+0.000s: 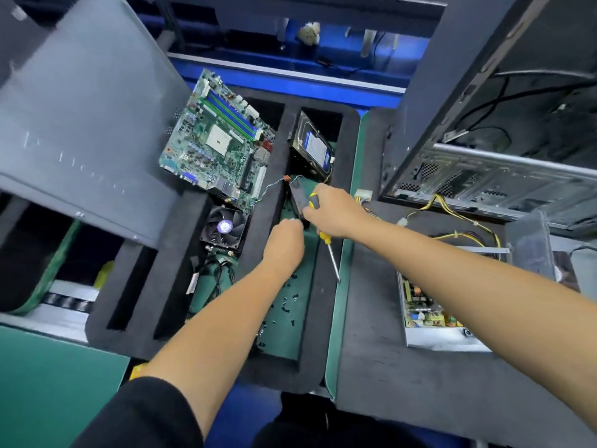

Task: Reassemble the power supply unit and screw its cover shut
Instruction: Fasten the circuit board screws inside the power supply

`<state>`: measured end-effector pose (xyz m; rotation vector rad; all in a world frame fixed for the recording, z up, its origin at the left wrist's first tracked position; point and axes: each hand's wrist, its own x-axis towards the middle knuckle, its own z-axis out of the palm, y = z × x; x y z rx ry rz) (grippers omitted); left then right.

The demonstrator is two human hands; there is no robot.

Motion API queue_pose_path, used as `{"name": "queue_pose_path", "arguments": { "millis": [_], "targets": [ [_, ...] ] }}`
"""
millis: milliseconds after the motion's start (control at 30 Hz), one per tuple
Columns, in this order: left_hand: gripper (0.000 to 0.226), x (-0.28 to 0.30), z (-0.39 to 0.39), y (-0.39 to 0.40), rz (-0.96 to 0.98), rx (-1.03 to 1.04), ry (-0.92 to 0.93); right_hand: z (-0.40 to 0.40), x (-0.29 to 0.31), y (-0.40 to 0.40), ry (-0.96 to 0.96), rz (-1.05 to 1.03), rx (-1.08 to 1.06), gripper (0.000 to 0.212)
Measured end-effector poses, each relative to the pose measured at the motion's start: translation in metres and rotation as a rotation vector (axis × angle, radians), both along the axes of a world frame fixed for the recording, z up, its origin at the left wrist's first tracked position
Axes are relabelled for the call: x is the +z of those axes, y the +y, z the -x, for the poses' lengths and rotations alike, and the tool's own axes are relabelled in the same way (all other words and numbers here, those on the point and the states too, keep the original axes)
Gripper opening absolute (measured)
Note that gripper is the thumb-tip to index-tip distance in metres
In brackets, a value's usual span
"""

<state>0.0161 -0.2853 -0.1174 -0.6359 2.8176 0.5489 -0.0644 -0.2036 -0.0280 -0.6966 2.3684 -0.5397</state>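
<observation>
The right hand (pixel 336 212) is curling its fingers tight around a yellow-and-black screwdriver (pixel 324 236) and touching a flat black fan (pixel 298 197), the left hand (pixel 284 242) is pinching closed beside it over the foam tray (pixel 226 324), and the open metal power supply unit (pixel 429 321) is lying well apart on the right.

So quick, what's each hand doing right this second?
Left hand: fingers closed, pinching something too small to identify.
Right hand: closed on the yellow-handled screwdriver and also gripping a black fan.
</observation>
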Motion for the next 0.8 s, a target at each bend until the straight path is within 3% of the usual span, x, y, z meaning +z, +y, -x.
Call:
{"name": "queue_pose_path", "arguments": {
  "millis": [200,433,567,800],
  "targets": [
    [0.018,-0.018,0.013,-0.001,0.093,-0.039,-0.032,0.004,-0.013,-0.006,-0.04,-0.007,0.02,0.025],
    [0.015,-0.03,0.019,0.003,-0.03,0.152,0.069,0.009,-0.015,-0.004,-0.07,0.005,0.042,0.018],
    [0.025,-0.031,0.023,0.005,-0.046,0.17,0.124,0.011,-0.014,0.001,-0.081,0.027,0.05,0.017],
    [0.012,-0.029,0.026,0.009,-0.079,0.196,0.012,0.012,-0.009,0.011,-0.086,0.062,0.04,0.02]
  ]
}}
